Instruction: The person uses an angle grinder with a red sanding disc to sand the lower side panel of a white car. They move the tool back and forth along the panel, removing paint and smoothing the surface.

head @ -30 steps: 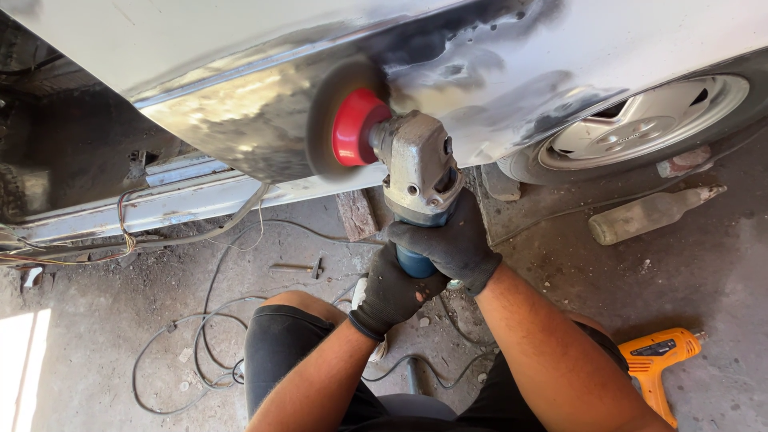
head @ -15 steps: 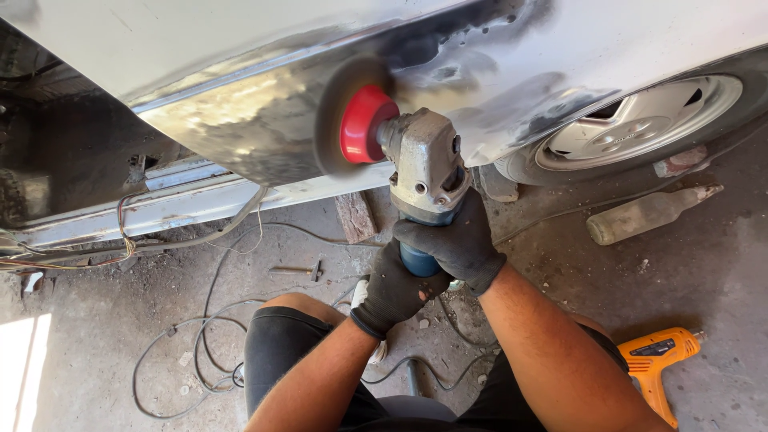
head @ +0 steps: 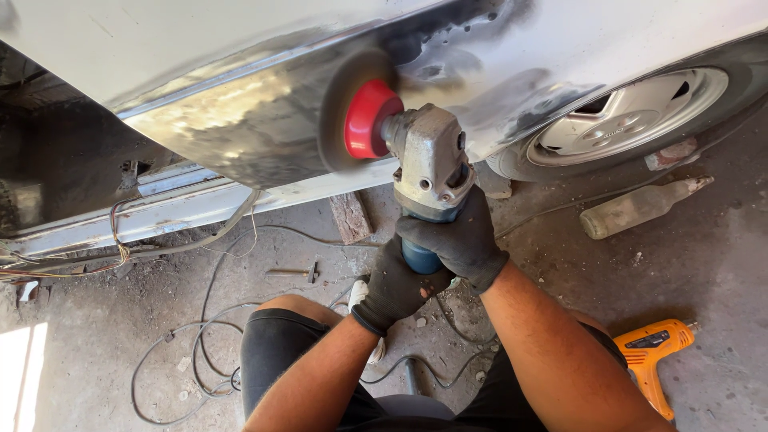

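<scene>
While pressed against the bare metal car panel (head: 264,136): angle grinder (head: 428,172) with red-hubbed disc (head: 360,120), blurred.

Held in both gloved hands, left hand (head: 396,284) with grip closed round the blue handle, right hand (head: 460,240) clenched just above it under the grey head. Beside the wheel (head: 628,120), on the concrete floor (head: 720,264), a dusty bottle (head: 640,208); near the right arm, an orange heat gun (head: 652,352); under the sill, loose cables (head: 208,336).

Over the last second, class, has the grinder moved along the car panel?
Yes, slightly: the grinder crept right, toward the wheel, judged against the wooden block.
</scene>
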